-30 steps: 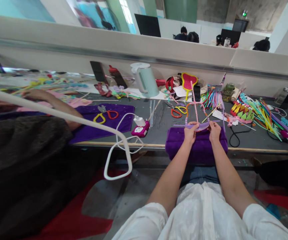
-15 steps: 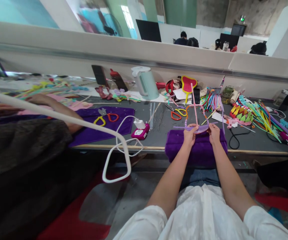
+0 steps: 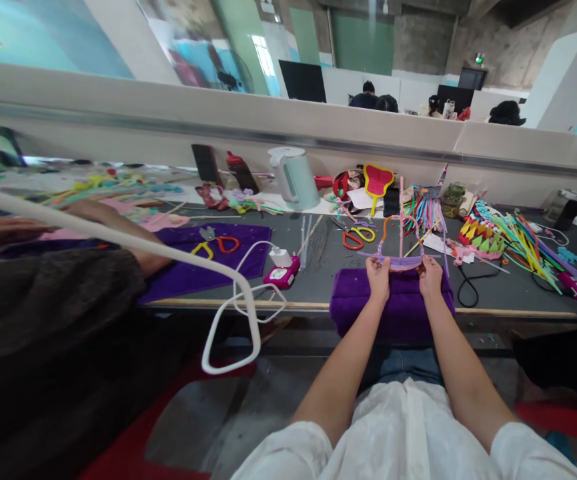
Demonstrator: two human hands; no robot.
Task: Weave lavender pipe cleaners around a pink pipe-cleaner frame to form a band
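Observation:
Both of my hands hold a pipe-cleaner frame (image 3: pixel 401 230), an orange and purple loop with a pink stem standing up through its middle. My left hand (image 3: pixel 379 279) pinches the lower left of the loop, where lengthwise purple strands run across. At the lower right, my right hand (image 3: pixel 431 275) has its fingers closed on the same purple band. Fingertips hide parts of the band. Beneath the hands lies a rolled purple cloth (image 3: pixel 393 300) at the table's front edge. Scissors with red and yellow handles (image 3: pixel 359 237) lie beyond my left hand.
Left of the roll is a magenta power block (image 3: pixel 282 272) with a white cable. A white bent tube (image 3: pixel 168 250) crosses the left foreground. A kettle (image 3: pixel 295 177) stands at the back. Bundled pipe cleaners (image 3: pixel 528 247) lie to the right. A co-worker's arm (image 3: pixel 118 227) rests at left.
The pipe-cleaner frame has shifted right and its stem stands straighter. My left hand has moved slightly along the band. The camera view has tilted up. Fingers appear at the right edge.

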